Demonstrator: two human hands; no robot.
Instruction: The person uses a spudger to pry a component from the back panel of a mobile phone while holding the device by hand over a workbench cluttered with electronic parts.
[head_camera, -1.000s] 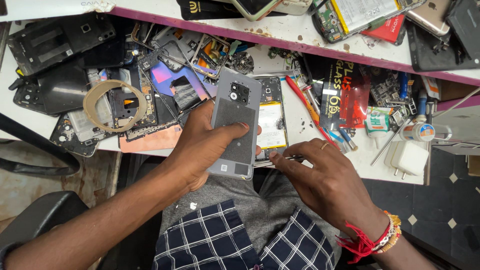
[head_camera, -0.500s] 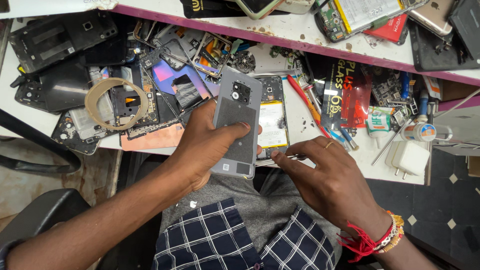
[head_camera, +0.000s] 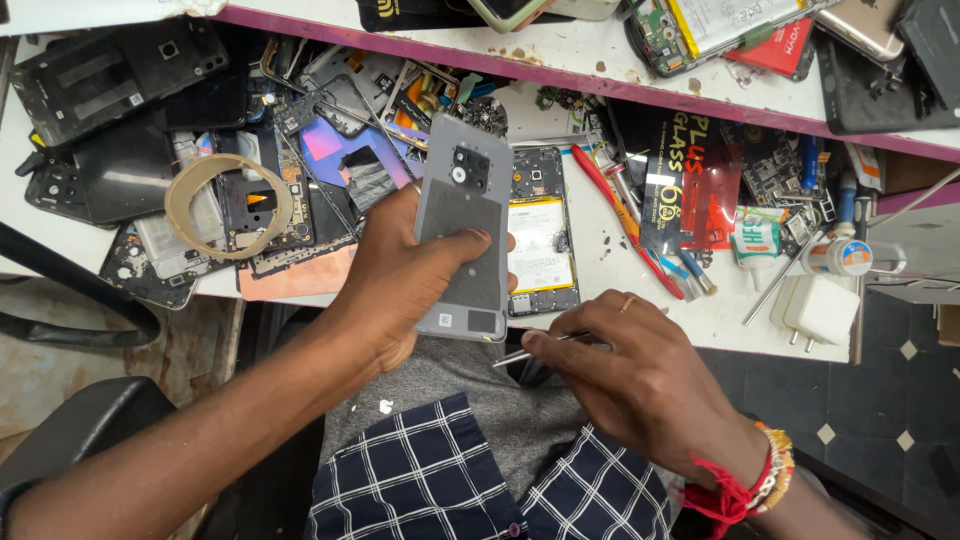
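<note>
Left hand (head_camera: 400, 275), just left of centre frame, is wrapped around a grey phone back cover (head_camera: 462, 235), thumb across its inner face and fingers behind, holding it upright over the edge of the white workbench (head_camera: 700, 315). The camera cut-out sits at the cover's top. Just behind it, centre frame, an opened phone body (head_camera: 541, 232) lies flat on the bench with its pale battery showing.

Right hand (head_camera: 640, 385), lower right of centre, is closed in a narrow pinch on a thin metal tool (head_camera: 520, 353), probably tweezers or a fine driver; its tip points left and lies just below the cover's bottom corner, apart from it.

As a judgement: the work goes best with the cover gripped by its edges, not flexed, and the tool brought in flat along the rim instead of jabbed at the surface. Resting the right wrist on the lap or the bench edge would steady that tip.

Far left of the frame lie dark phone shells and a roll of tan tape (head_camera: 228, 205); right of centre are red-handled cutters (head_camera: 618, 212), and further right a white charger plug (head_camera: 818, 310).
</note>
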